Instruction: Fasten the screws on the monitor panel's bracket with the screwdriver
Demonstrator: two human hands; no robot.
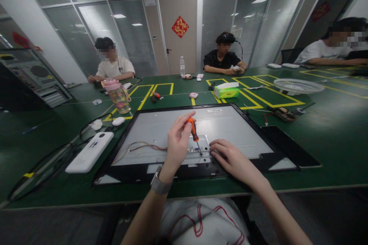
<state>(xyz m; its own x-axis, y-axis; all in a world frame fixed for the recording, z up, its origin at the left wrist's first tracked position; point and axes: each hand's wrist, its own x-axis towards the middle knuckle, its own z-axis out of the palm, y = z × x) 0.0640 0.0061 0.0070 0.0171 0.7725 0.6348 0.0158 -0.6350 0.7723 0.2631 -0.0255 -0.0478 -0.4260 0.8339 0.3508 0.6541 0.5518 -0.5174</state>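
Observation:
My left hand (178, 139), with a watch on its wrist, grips an orange and black screwdriver (194, 132) near the top of its handle. The shaft slants down, and its tip meets the lower part of a small metal bracket with a circuit board (196, 149). This board sits on the back of a large flat display panel (143, 126) with a black frame, lying on the table. Thin coloured wires (149, 145) run left from the board. My right hand (230, 157) rests on the panel just right of the bracket, fingers loosely bent and apart, with nothing visible in them.
Left of the panel lie a white power bank (90, 152), black cables (43, 164) and a pink-lidded bottle (117, 97). A black phone-like slab (290, 145) touches the right side. Behind are a tissue pack (226, 91) and a white fan grille (299, 85). Several people sit across the green table.

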